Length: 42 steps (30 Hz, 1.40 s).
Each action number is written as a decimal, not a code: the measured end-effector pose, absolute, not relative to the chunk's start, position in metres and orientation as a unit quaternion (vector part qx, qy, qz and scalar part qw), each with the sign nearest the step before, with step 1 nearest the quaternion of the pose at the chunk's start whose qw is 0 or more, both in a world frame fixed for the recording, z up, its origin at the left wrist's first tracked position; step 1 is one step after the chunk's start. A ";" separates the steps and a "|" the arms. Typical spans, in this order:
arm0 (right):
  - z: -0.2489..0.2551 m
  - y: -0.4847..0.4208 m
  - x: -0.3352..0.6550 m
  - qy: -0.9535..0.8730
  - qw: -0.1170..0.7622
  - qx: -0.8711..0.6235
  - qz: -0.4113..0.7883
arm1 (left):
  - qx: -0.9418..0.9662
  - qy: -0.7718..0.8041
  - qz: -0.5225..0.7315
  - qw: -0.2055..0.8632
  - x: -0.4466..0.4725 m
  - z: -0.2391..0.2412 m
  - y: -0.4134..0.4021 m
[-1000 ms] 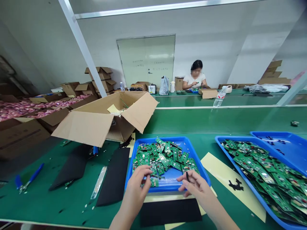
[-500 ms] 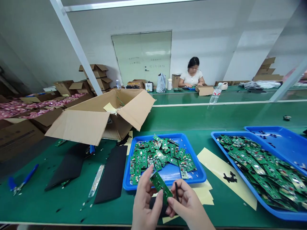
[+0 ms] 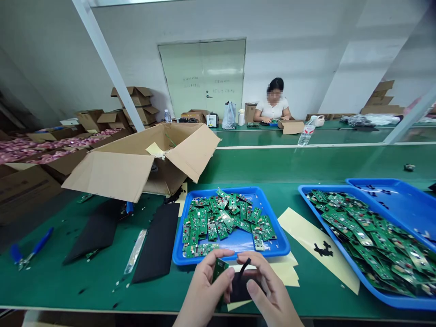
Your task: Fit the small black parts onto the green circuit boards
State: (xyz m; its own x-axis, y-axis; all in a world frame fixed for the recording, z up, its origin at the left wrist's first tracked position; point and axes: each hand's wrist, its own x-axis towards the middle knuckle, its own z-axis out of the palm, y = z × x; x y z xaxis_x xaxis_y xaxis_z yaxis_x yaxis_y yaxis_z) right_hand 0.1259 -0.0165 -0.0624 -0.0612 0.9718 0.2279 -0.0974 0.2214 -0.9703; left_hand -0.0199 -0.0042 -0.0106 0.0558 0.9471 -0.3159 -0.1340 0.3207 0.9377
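My left hand (image 3: 206, 286) is closed on a small green circuit board (image 3: 219, 269), pinched between thumb and fingers and partly covered by them. In my right hand (image 3: 270, 288) a short, thin black strip (image 3: 245, 265) sticks up from the fingertips. Beneath both hands lies a black sheet (image 3: 241, 287), mostly hidden by the fingers. Just beyond them stands a blue tray (image 3: 285, 247) with a loose pile of circuit boards (image 3: 225, 220).
On the right are a fuller blue tray (image 3: 378, 297) of boards and yellowish paper (image 3: 289, 227) bearing black bits (image 3: 323, 249). Left lie a black foam sheet (image 3: 156, 245) and blue-handled cutters (image 3: 30, 252). An open carton (image 3: 112, 175) stands behind; a co-worker (image 3: 272, 106) sits across.
The circuit board has turned more upright in my left hand and moved lower. My right hand has come away from the board, still with the black strip. The view has shifted slightly.
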 end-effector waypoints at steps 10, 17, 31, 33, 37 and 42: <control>-0.054 -0.005 0.152 -0.742 0.448 -0.402 0.296 | 0.440 0.538 0.339 0.634 -0.014 -0.017 -0.005; -0.063 0.001 0.152 -0.736 0.436 -0.461 0.238 | 0.436 0.529 0.336 0.645 -0.015 -0.019 -0.007; -0.056 -0.015 0.139 -0.515 0.562 -0.427 0.487 | 0.424 0.511 0.345 0.664 -0.014 -0.005 -0.017; -0.054 -0.013 0.144 -0.496 0.575 -0.449 0.471 | 0.402 0.502 0.349 0.682 -0.017 0.001 -0.018; -0.043 -0.013 0.157 -0.472 0.613 -0.475 0.419 | 0.352 0.490 0.364 0.710 -0.026 0.011 -0.016; -0.016 -0.014 0.163 -0.715 0.478 -0.403 0.314 | 0.325 0.453 0.367 0.745 -0.023 0.016 -0.017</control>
